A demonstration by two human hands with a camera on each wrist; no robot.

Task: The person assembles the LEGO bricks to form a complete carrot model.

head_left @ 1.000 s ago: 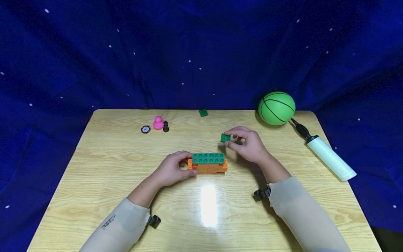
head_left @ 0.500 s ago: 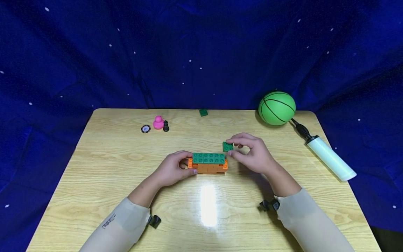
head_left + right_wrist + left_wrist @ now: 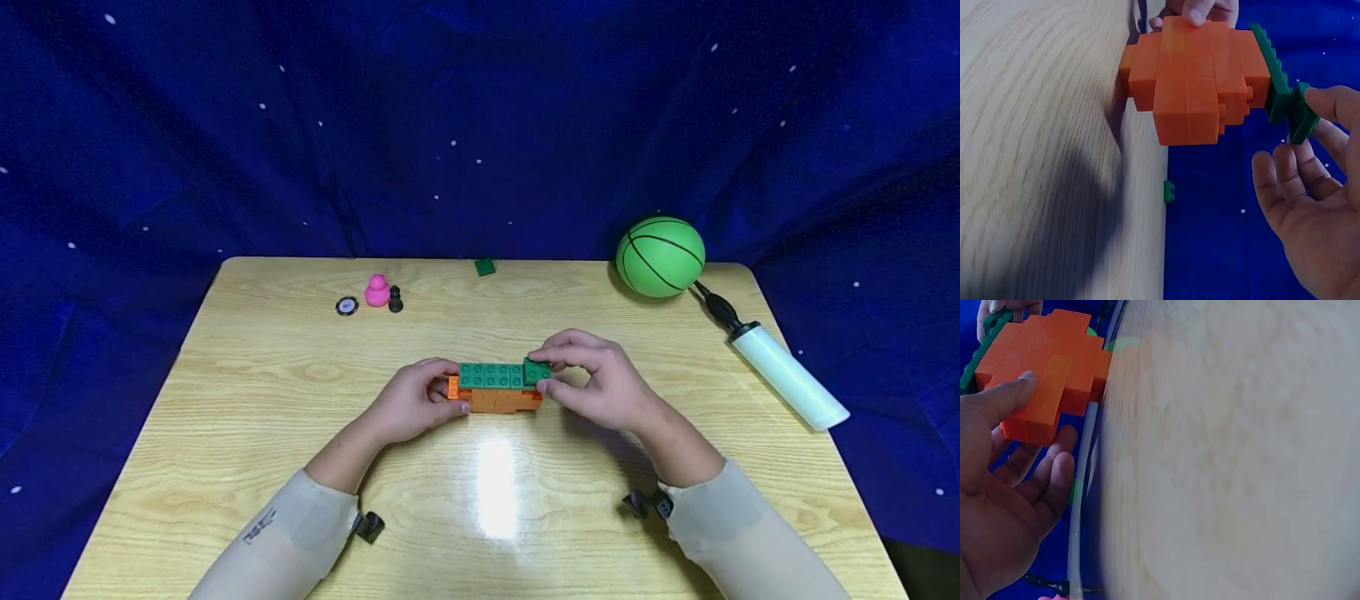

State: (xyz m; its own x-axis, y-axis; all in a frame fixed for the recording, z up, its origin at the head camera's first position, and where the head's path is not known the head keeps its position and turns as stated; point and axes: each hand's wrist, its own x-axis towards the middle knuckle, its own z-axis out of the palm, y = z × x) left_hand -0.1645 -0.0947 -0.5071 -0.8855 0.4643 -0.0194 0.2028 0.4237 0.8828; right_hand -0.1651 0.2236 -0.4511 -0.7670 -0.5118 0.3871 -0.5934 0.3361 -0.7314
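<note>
An orange toy-brick structure (image 3: 495, 402) stands on the table, topped by a row of green plates (image 3: 487, 376). My left hand (image 3: 412, 402) grips its left end, thumb on the near face and fingers behind, as the left wrist view also shows. Between thumb and fingers my right hand (image 3: 600, 379) pinches a small green plate (image 3: 537, 371). That plate sits at the right end of the green row, overlapping it from above. In the right wrist view the held green plate (image 3: 1303, 115) looks tilted against the row; whether its studs are engaged I cannot tell.
Another green plate (image 3: 484, 267) lies at the table's far edge. A poker chip (image 3: 347, 306), a pink duck-like figure (image 3: 377, 292) and a black chess pawn (image 3: 395, 300) stand at the back left. A green ball (image 3: 660, 257) and a hand pump (image 3: 787, 375) lie on the right.
My right hand has brought the small green plate toward me, from beyond the structure onto the right end of its green row. The left hand and the structure have stayed in place.
</note>
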